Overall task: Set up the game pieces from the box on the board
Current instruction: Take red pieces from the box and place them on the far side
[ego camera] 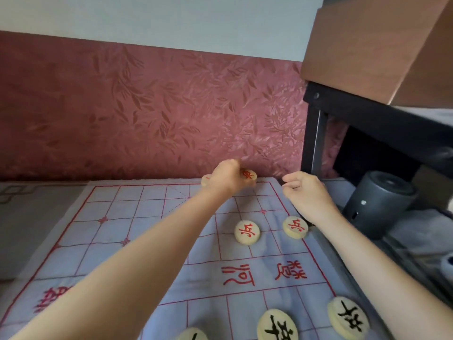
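Head view, left hand [228, 180] holds piece [248, 174] (red)

Home room, leaf-patterned red wallpaper [147, 106], dark shelf [367, 123], cardboard box [382, 45]

Cloth board [147, 217] with red grid, left hand [226, 179] at its far edge gripping a red-marked piece [248, 174], right hand [306, 195] loosely curled, holding nothing, over the far right corner, red-lettered disc [246, 232] and its twin [295, 227] in one row, black-lettered discs [348, 317] at the near edge, dark cylinder [377, 204] beside the board.
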Available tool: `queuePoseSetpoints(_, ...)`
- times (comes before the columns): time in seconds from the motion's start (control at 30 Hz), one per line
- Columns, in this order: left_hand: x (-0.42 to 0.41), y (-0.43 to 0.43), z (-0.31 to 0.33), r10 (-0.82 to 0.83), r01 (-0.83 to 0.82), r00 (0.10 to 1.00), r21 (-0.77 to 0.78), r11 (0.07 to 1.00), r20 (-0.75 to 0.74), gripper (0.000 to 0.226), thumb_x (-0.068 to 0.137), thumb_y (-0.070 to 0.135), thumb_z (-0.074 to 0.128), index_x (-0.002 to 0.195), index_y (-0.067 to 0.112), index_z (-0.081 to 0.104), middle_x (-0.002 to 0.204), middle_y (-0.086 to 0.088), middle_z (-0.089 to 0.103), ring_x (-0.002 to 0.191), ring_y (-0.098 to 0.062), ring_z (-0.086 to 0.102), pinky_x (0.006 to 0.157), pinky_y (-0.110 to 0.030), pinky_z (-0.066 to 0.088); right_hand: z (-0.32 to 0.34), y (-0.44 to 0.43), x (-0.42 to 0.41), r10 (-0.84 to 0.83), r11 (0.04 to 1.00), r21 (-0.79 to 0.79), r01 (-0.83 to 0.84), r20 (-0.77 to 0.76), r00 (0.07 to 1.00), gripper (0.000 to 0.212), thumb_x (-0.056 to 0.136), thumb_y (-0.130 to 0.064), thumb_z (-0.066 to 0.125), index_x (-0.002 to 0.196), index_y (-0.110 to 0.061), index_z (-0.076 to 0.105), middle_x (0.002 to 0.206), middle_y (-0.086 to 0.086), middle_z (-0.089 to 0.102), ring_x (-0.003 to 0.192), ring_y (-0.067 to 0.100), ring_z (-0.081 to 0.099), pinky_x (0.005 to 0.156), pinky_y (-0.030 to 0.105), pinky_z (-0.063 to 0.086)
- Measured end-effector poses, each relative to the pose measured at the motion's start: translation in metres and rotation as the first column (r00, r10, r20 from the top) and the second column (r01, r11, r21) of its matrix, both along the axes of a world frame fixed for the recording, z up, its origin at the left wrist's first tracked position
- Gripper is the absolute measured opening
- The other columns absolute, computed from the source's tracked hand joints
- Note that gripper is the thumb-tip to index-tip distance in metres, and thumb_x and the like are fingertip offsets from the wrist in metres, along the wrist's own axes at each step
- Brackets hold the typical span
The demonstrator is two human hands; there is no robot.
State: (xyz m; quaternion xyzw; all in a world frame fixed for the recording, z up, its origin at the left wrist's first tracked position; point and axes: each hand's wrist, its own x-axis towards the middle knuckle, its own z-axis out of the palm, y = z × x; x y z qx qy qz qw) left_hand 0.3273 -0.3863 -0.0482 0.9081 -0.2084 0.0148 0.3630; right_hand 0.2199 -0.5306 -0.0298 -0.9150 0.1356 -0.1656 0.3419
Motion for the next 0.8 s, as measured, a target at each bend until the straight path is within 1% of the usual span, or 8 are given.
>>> queuePoseSetpoints(0.13,0.012,-0.030,0.002,0.008,-0.007,1.000,0.054,0.998,-0.023,0.052,0.070,0.038,0.074,0.111,0.009,0.063,0.108,-0.010,0.067,0.103,-0.026,0.061,0.089,-0.038,0.051,0.007,-0.002,-0.015,0.018,0.999,-0.028,-0.017,0.010,1.000,0.026,0.088,-0.014,0.054,0.113,-0.017,0.063,0.089,-0.008,0.064,0.091,0.011,0.059,0.079,0.023,0.042)
queuePoseSetpoints(0.27,0.022,-0.050,-0.004,-0.008,0.010,0.999,0.049,0.999,-0.036,0.052,0.066,0.037,0.077,0.108,0.008,0.066,0.105,-0.010,0.069,0.100,-0.024,0.063,0.090,-0.037,0.050,0.010,-0.007,-0.024,0.005,0.998,-0.062,-0.003,0.026,1.000,0.025,0.088,-0.019,0.054,0.111,-0.023,0.063,0.090,-0.012,0.064,0.092,0.011,0.062,0.084,0.031,0.051)
queuePoseSetpoints(0.33,0.023,-0.059,-0.007,-0.039,0.044,0.998,0.075,0.996,-0.057,0.051,0.067,0.035,0.077,0.108,0.008,0.066,0.105,-0.010,0.068,0.100,-0.025,0.062,0.091,-0.037,0.050,0.009,-0.011,-0.028,0.006,0.998,-0.064,-0.004,0.027,1.000,0.025,0.088,-0.020,0.054,0.111,-0.024,0.063,0.090,-0.013,0.064,0.090,0.009,0.062,0.082,0.031,0.051)
queuePoseSetpoints(0.47,0.026,-0.069,-0.014,-0.060,0.072,0.995,0.150,0.986,-0.084,0.049,0.070,0.039,0.073,0.109,0.010,0.063,0.106,-0.010,0.067,0.102,-0.028,0.061,0.093,-0.039,0.048,0.002,-0.017,-0.031,0.026,0.997,-0.070,-0.026,-0.001,1.000,0.026,0.090,-0.021,0.053,0.114,-0.024,0.061,0.092,-0.013,0.063,0.083,0.004,0.060,0.063,0.016,0.044)
queuePoseSetpoints(0.57,0.029,-0.072,-0.019,-0.034,0.046,0.996,0.151,0.987,-0.087,0.043,0.072,0.042,0.068,0.097,0.007,0.063,0.100,-0.016,0.066,0.101,-0.034,0.061,0.087,-0.038,0.050,-0.003,-0.017,-0.032,0.027,0.998,-0.060,-0.028,-0.014,1.000,0.027,0.089,-0.020,0.053,0.115,-0.024,0.062,0.098,-0.011,0.066,0.089,0.007,0.062,0.071,0.023,0.049)
queuePoseSetpoints(0.63,0.029,-0.072,-0.022,-0.029,0.041,0.996,0.144,0.989,-0.087,0.042,0.072,0.042,0.068,0.094,0.007,0.064,0.100,-0.019,0.066,0.102,-0.037,0.060,0.085,-0.038,0.050,-0.007,-0.016,-0.032,0.034,0.999,-0.030,-0.035,-0.020,0.999,0.026,0.089,-0.019,0.054,0.113,-0.024,0.062,0.093,-0.013,0.065,0.090,0.007,0.062,0.077,0.026,0.051)
queuePoseSetpoints(0.73,0.027,-0.069,-0.023,-0.034,0.044,0.996,0.140,0.989,-0.077,0.050,0.071,0.044,0.071,0.105,0.009,0.064,0.108,-0.017,0.065,0.109,-0.033,0.057,0.091,-0.038,0.047,-0.012,-0.015,-0.032,0.042,0.999,-0.007,-0.042,-0.019,0.999,0.025,0.089,-0.019,0.055,0.112,-0.025,0.062,0.085,-0.017,0.062,0.089,0.006,0.061,0.079,0.026,0.050)
queuePoseSetpoints(0.8,0.026,-0.065,-0.022,-0.035,0.043,0.996,0.102,0.994,-0.082,0.063,0.067,0.054,0.071,0.118,0.018,0.059,0.119,-0.010,0.063,0.119,-0.030,0.050,0.100,-0.040,0.041,-0.012,-0.015,-0.032,0.043,0.999,0.002,-0.043,-0.012,0.999,0.025,0.088,-0.018,0.055,0.112,-0.024,0.063,0.087,-0.014,0.063,0.089,0.006,0.061,0.078,0.025,0.050)
